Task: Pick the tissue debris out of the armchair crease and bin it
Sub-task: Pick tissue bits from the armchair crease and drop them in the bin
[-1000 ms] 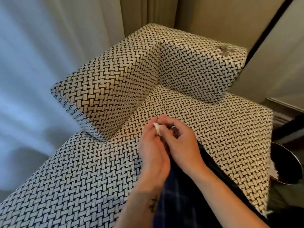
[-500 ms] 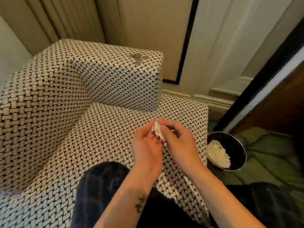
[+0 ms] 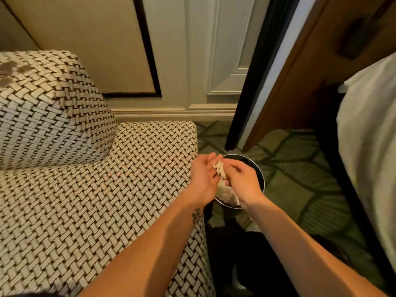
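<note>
The tissue debris (image 3: 219,169) was a small crumpled white wad held between the two hands, directly above the mouth of the bin (image 3: 262,179). Its long axis ran from about 11 o'clock to 5 o'clock, the upper tip poking up past the fingertips and the lower end pointing down into the bin.

The right hand (image 3: 242,182) sat at 3 o'clock of the wad, its fingers curled in and pinching it. The left hand (image 3: 203,177) sat at 9 o'clock, palm turned towards the wad, fingers loosely straight and cupped against it rather than closed round it.

The bin was round and dark with a shiny metal rim. It stood on the green patterned carpet (image 3: 289,189) just beside the front corner of the armchair (image 3: 85,200), at 3 o'clock of the seat. Inside it lay a heap of pale crumpled paper (image 3: 226,195), showing between the wrists at the 7 o'clock side; the rest of its inside was hidden by the hands.

At 12 o'clock of the bin stood the edge of a wooden door (image 3: 300,82).
</note>
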Demonstrator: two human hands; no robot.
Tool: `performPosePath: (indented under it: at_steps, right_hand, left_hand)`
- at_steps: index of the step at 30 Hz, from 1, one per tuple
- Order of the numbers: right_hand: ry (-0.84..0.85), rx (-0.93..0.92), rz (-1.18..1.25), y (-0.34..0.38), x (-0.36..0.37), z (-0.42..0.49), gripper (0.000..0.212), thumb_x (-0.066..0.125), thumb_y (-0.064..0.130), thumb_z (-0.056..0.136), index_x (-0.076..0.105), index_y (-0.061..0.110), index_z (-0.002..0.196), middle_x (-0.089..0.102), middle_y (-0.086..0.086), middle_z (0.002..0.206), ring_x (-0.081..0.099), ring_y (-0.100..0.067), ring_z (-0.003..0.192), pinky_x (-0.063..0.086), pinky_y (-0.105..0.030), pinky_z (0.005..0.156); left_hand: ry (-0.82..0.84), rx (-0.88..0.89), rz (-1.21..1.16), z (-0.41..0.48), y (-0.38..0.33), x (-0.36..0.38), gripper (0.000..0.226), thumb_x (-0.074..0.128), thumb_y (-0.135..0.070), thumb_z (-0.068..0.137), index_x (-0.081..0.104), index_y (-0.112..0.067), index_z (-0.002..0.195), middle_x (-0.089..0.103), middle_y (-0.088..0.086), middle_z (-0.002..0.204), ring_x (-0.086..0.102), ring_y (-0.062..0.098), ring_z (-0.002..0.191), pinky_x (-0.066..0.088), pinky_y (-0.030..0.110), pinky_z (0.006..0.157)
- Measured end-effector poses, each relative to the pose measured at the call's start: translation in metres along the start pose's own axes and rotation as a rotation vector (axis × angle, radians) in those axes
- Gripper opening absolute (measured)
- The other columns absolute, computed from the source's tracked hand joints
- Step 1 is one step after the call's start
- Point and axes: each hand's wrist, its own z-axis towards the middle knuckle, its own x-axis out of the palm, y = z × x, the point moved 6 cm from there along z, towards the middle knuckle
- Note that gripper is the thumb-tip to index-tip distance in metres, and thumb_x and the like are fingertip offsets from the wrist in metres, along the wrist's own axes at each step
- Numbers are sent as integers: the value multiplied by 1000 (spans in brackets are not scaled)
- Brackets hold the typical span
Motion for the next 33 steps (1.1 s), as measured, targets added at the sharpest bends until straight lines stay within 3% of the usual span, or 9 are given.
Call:
performPosePath:
  at_steps: [7, 9, 10, 11, 13, 16, 22, 26, 33]
  right_hand:
    - [-106, 151, 61, -36, -28, 48, 20, 51, 13, 103, 66, 11, 117, 64, -2, 95, 58, -12, 72, 51, -24, 66]
    - [-90, 173, 70, -42, -26, 49, 24, 48, 12, 104, 64, 9, 121, 64, -4, 99, 58, -14, 75, 49, -25, 66]
    - [-77, 174, 71, -41, -24, 46, 25, 48, 10, 103, 65, 7, 121, 64, -4, 95, 58, -14, 75, 49, -24, 65]
    - [-54, 168, 72, -38, -20, 42, 24, 48, 9, 103, 66, 7, 119, 64, -2, 90, 58, -14, 75, 49, -23, 64]
    - [2, 135, 77, -25, -9, 28, 23, 49, 6, 102, 69, 8, 112, 66, -2, 84, 60, -12, 73, 50, -21, 62]
    - [75, 30, 64, 11, 14, 5, 23, 50, 6, 101, 71, 6, 111, 72, -3, 86, 65, -8, 71, 52, -20, 63]
    - [225, -150, 14, 85, 78, -54, 24, 51, 15, 103, 72, 24, 108, 75, -5, 98, 69, -12, 86, 59, -29, 83]
    - [357, -257, -3, 141, 146, -108, 23, 53, 11, 101, 72, 21, 109, 75, -9, 101, 68, -14, 85, 59, -32, 83]
    - [500, -357, -71, 193, 225, -141, 22, 56, 9, 100, 69, 19, 114, 71, 0, 111, 68, -15, 104, 58, -33, 92]
  left_hand:
    - [-6, -144, 124, 9, 28, 35, 39, 28, -27, 109, 50, -14, 79, 58, 3, 65, 48, 10, 66, 40, 27, 77]
    - [-34, -172, 124, 18, 31, 29, 38, 27, -30, 109, 55, -13, 89, 66, 2, 77, 60, 6, 72, 40, 23, 74]
    - [-30, -179, 80, 22, 32, 26, 39, 28, -32, 109, 60, -10, 109, 70, 2, 106, 64, 5, 97, 42, 23, 87]
    - [-15, -168, 40, 21, 29, 25, 44, 30, -35, 108, 54, -9, 135, 58, 3, 140, 53, 9, 129, 36, 27, 107]
    - [12, -139, -12, 17, 22, 20, 56, 33, -37, 107, 34, -11, 156, 33, 9, 163, 37, 21, 146, 28, 38, 119]
    - [50, -63, -64, 1, -3, 8, 54, 32, -37, 108, 37, -9, 153, 49, 16, 151, 60, 20, 119, 46, 33, 99]
    - [64, 97, -147, -69, -84, -33, 54, 31, -41, 107, 50, -3, 141, 66, 16, 114, 49, 15, 73, 41, 27, 70]
    - [60, 260, -187, -132, -157, -75, 52, 31, -39, 108, 52, -3, 138, 66, 17, 119, 54, 16, 80, 45, 28, 74]
    - [25, 400, -237, -178, -230, -134, 43, 33, -32, 108, 53, -5, 134, 66, 19, 129, 63, 33, 121, 46, 46, 111]
